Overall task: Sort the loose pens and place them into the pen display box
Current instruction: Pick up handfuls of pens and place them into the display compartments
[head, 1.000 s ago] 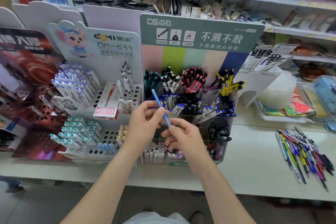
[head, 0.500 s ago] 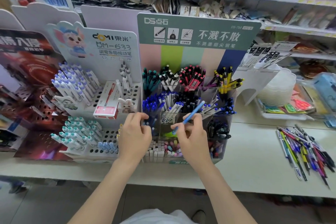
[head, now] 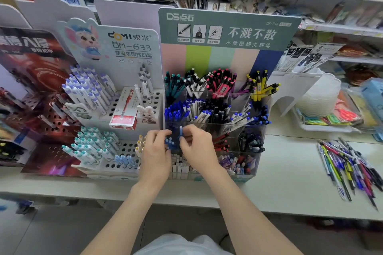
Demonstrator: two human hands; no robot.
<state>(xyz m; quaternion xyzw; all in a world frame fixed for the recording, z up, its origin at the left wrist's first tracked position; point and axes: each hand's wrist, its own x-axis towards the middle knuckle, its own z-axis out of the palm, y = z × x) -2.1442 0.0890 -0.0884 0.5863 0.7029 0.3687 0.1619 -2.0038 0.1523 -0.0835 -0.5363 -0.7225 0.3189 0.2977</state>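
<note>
Box (head: pixel 259 130) tiers hold pens sorted by colour. Right hand (head: pixel 196 147) pinches a light-blue pen (head: pixel 181 130) upright over the left compartment of dark-blue pens (head: pixel 170 144). Left hand (head: pixel 155 151) has curled fingers against those pens; whether it grips them I cannot tell. Loose pens (head: pixel 350 167) lie on the counter (head: pixel 290 172), well apart to the right.

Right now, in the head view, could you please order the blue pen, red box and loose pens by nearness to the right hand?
1. blue pen, pinched in the right hand.
2. red box, to its left.
3. loose pens, far right on the counter.
</note>
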